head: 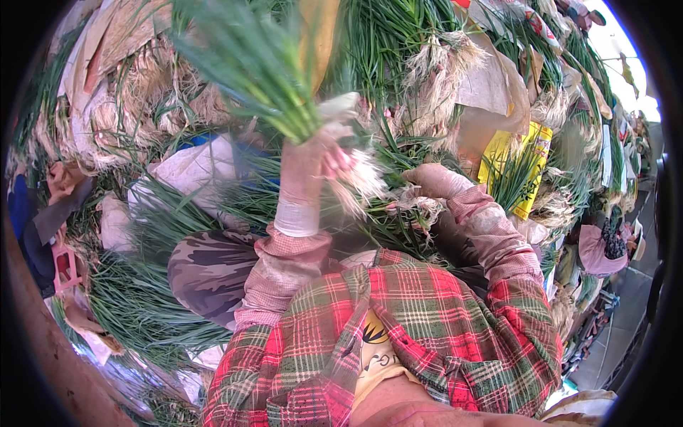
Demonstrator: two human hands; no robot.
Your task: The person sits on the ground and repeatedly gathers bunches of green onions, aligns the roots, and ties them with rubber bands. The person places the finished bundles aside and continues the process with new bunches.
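Observation:
My left hand (309, 152), in a pale glove, is raised in front of my chest and grips a bunch of green onions (277, 91). The long leaves fan up and to the left, blurred. White roots (363, 179) and pinkish bulbs hang out on the right of the fist. My right hand (435, 180), also gloved, is lower and to the right, with its fingers curled down over loose green onions (421, 205). Its fingertips are partly hidden, so whether it holds any stalk is unclear.
Heaps of green onions (155, 304) lie all around. Bundles with roots showing (443, 74) are piled in front. A yellow printed bag (533, 165) is at the right, white sacking (187, 171) at the left. Another person's hand (64, 179) shows at far left, near a pink plastic object (65, 264).

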